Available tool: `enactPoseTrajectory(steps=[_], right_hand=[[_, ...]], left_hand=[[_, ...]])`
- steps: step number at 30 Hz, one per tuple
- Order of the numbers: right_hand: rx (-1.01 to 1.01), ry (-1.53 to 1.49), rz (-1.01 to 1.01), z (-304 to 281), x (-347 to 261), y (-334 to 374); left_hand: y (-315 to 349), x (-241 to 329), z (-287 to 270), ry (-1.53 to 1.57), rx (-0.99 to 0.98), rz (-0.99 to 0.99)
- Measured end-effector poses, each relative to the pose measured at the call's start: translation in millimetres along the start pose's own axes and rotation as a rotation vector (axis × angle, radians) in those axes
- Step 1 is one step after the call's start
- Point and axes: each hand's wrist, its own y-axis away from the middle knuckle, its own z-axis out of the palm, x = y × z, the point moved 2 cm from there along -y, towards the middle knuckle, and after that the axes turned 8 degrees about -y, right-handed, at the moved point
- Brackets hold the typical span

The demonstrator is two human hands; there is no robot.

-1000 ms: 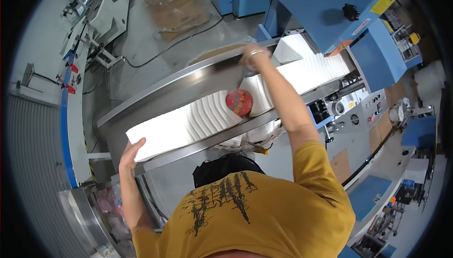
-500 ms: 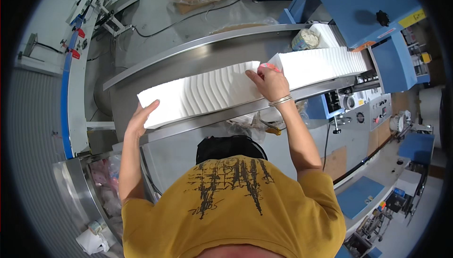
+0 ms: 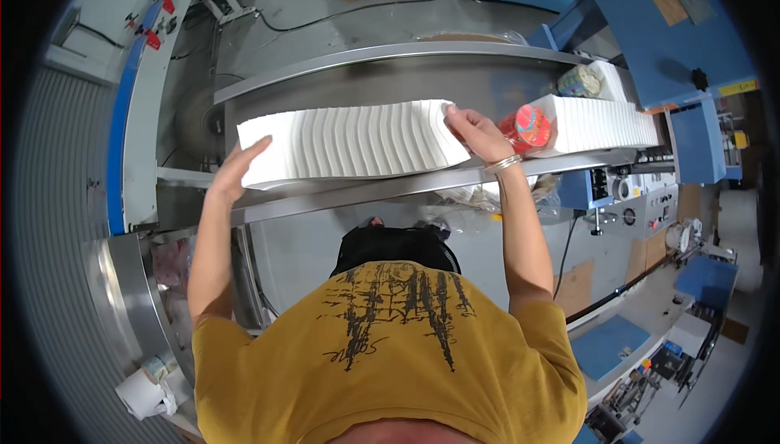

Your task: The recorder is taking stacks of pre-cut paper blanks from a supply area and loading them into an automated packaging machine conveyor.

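Observation:
Between my hands I hold a long row of white stacked sheets (image 3: 357,142), which look like folded paper or tissue packs and show wavy ridges along the row. My left hand (image 3: 237,169) grips its left end, thumb on top. At the right end, my right hand (image 3: 479,132) has its thumb and fingers closed on the edge. Just right of that hand stands a red cylindrical can or roll (image 3: 528,127), touching or close to a second white row (image 3: 605,125). The rows are over a metal trough (image 3: 325,86).
A container with pale contents (image 3: 578,82) sits at the trough's far right. Blue machine housing (image 3: 691,147) borders that end. The trough's raised metal rim (image 3: 341,194) runs in front of me. A blue-edged machine rail (image 3: 126,143) stands at left. Plastic wrap (image 3: 536,192) lies below the trough.
The held white row has come away from the right row, leaving a gap where the red cylinder now shows fully. My right hand has moved off the cylinder onto the row's end.

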Motion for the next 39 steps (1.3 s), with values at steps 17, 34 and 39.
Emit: enactPoseTrajectory(steps=[17,34,39], right_hand=[[0.013,-0.412,0.190,33.4,-26.6,15.2],[-0.706,-0.360,-0.190,287.9,-219.1,-24.5],[-1.114,-0.283,-0.087,518.2,-296.3,-31.8]], left_hand=[[21.9,2.4,74.3,0.131,0.023,0.245],[220.4,-94.1,-139.3,0.448,0.552,0.481],[319.8,-185.6,-249.5,0.570,0.748,0.267]])
